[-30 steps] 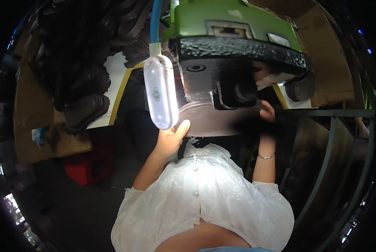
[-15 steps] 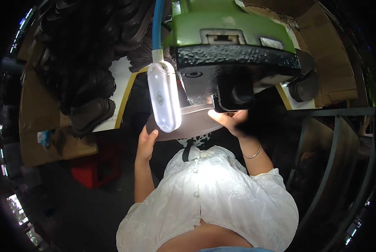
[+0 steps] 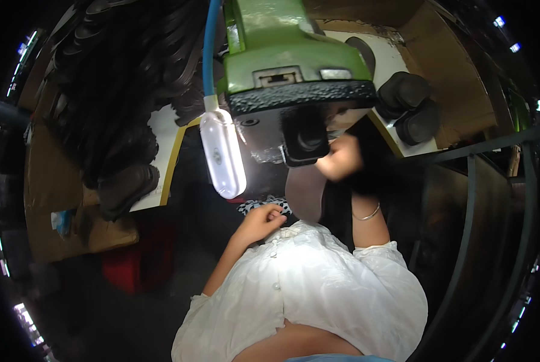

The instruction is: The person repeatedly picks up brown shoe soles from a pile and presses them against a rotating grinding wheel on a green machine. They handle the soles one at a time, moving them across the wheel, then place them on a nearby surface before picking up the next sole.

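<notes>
My right hand (image 3: 342, 158) is blurred beside the dark lower arm of a green machine (image 3: 297, 57), its fingers closed on a grey-brown shoe sole (image 3: 306, 194). The sole hangs lengthwise below the machine's arm, its lower end near my waist. My left hand (image 3: 261, 223) is away from the sole, over my lap, with its fingers curled in and nothing seen in them. A lit white lamp (image 3: 223, 155) on a blue hose hangs to the left of the machine. The machine's body hides part of my right fingers.
Dark soles (image 3: 125, 187) lie heaped on the left, with a cardboard box (image 3: 65, 205) around them. A few more soles (image 3: 412, 90) sit on the white right-hand tabletop, beside another carton (image 3: 457, 78). A metal rack (image 3: 466, 223) stands at the right, a red stool (image 3: 137, 259) at lower left.
Both hands held the sole level before. My left hand has let go and drawn back to my lap. The sole now hangs lengthwise from my right hand. The view has shifted slightly.
</notes>
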Motion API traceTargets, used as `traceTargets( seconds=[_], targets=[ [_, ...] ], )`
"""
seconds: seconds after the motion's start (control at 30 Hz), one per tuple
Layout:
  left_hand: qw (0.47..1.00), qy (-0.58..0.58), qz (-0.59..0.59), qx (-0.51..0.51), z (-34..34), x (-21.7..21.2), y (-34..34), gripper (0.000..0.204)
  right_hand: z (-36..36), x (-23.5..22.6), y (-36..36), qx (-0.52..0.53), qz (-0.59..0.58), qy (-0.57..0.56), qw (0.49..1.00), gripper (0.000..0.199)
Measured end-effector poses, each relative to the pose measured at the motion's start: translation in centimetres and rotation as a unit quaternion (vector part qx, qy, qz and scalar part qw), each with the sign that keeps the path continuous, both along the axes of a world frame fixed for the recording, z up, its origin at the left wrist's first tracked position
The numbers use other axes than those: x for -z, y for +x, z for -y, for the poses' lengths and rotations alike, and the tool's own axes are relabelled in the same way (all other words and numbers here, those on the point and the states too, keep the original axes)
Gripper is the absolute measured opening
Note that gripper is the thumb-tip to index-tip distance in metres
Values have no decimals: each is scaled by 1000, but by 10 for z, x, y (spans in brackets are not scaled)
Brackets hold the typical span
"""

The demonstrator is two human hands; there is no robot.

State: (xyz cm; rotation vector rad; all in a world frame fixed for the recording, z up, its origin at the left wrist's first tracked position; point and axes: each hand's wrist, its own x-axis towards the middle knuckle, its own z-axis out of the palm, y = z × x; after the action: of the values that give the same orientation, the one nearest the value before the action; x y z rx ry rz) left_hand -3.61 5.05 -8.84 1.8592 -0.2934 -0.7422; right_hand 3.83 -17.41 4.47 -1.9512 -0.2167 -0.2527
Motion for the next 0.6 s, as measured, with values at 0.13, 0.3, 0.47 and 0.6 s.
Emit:
traceTargets(
  seconds=[0.13, 0.3, 0.47, 0.6],
  targets=[
    [989, 6, 45, -139, -31, -5, 16, 22, 53, -13, 16, 289, 217, 221, 906, 27],
    [912, 65, 288, -285, -68, -15, 49, 14, 98, 36, 70, 295, 79, 264, 915, 40],
    [675, 386, 463, -425, -130, -60, 82, 39, 77, 76, 85, 224, 72, 258, 937, 40],
    [633, 469, 418, -452, -188, -62, 91, 40, 61, 122, 65, 207, -23, 217, 954, 30]
  ],
)
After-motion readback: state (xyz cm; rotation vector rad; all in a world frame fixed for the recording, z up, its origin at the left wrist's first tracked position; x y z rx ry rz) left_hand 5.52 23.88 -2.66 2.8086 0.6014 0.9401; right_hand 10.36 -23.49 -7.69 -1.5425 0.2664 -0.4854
